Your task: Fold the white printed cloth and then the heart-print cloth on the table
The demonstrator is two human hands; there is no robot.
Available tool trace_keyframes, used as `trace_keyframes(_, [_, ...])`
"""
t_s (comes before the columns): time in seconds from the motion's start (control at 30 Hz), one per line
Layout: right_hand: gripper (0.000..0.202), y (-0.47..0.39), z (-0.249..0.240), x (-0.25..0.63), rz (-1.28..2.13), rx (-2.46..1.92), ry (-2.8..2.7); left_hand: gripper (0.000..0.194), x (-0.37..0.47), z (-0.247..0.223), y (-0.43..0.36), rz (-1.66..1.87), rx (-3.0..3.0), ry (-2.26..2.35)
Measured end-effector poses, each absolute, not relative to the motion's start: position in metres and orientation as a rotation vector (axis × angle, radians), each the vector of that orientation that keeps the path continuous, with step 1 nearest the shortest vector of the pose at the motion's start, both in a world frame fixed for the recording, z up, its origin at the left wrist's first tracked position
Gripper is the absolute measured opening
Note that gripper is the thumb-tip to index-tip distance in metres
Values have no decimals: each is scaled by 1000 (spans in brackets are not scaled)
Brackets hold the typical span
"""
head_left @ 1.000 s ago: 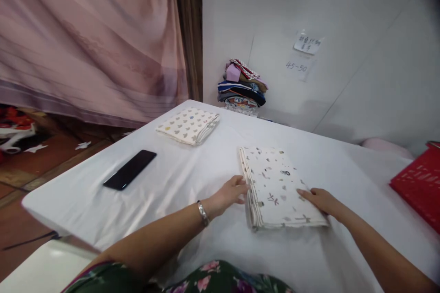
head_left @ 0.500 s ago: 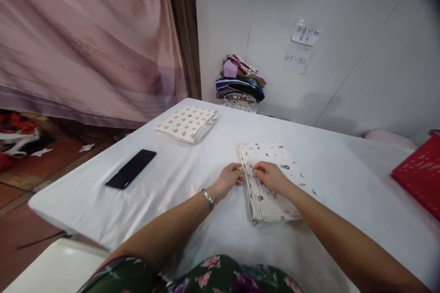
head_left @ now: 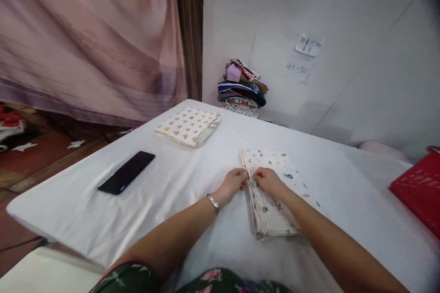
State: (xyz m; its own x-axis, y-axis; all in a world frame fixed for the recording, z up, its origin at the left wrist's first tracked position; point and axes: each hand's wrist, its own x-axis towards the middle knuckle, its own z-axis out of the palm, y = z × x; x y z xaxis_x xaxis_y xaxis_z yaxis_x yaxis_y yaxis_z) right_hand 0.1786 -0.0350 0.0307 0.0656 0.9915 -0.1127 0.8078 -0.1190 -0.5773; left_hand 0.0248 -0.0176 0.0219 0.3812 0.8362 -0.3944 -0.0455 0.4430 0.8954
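Observation:
A folded white cloth [head_left: 280, 161] with small scattered prints lies in front of me, its layered folds along the left side. My left hand [head_left: 233, 187] wears a silver bracelet at the wrist and grips those layers from the left, fingers curled at the edge. Just across from it, my right hand [head_left: 270, 182] pinches the top of the cloth near the same edge, thumb and fingertips together. Further back on the left rests a second folded cloth [head_left: 187, 124], patterned with grey shapes, which neither hand touches.
A black phone [head_left: 127, 172] lies on the left of the white-covered table [head_left: 172, 183]. Behind the far edge stands a stack of folded fabrics [head_left: 242, 87] against the wall. A red basket [head_left: 417, 187] is at the right. A pink curtain [head_left: 92, 46] hangs at the left.
The view has shifted slightly, so the cloth and hands appear lower. Both hands stay at the cloth's left edge, with the left fingers drawn a little closer to the right ones.

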Motion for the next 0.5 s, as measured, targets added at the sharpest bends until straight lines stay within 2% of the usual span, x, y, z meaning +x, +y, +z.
trace_keyframes(0.17, [18, -36, 27, 182, 1016, -1857, -1490, 24, 24, 18, -8, 680, 1058, 1044])
trace_keyframes(0.3, [14, -38, 23, 183, 1057, -1809, -1404, 21, 29, 15, 16, 713, 1407, 1186])
trace_keyframes(0.5, [16, -41, 28, 182, 1109, -1737, -1359, 14, 40, 14, 40, 691, 1588, 1243])
